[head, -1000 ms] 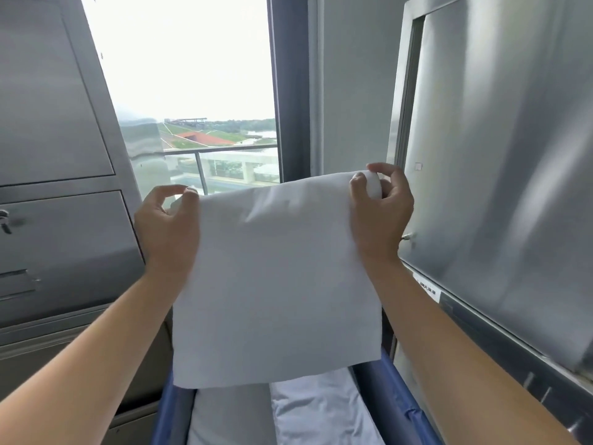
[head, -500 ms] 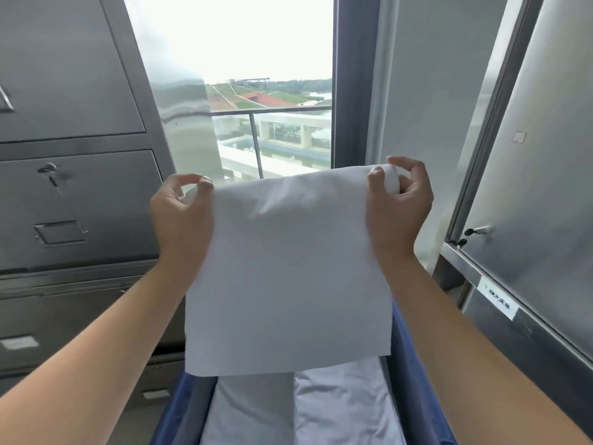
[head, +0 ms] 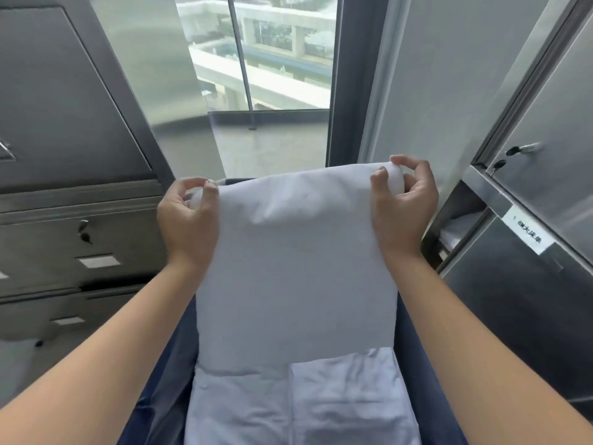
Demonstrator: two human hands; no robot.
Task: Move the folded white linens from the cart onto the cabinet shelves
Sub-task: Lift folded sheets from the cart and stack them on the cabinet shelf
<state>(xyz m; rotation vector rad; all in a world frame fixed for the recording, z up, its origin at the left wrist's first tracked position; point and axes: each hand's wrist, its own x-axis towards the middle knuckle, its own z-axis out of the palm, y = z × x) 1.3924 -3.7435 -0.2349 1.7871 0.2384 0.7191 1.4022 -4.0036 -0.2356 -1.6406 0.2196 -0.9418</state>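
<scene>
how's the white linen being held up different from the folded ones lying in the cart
The held linen hangs upright, while the folded linens lie flat in the blue cart. The left hand and right hand pinch the held linen's top corners; nothing touches the folded linens. The held linen shows one broad, smooth face; the folded linens lie side by side with a seam between them and look more wrinkled. Both are plain white fabric.

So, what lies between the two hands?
In the head view, only the white linen spans between left hand and right hand, which pinch its top corners.
</scene>
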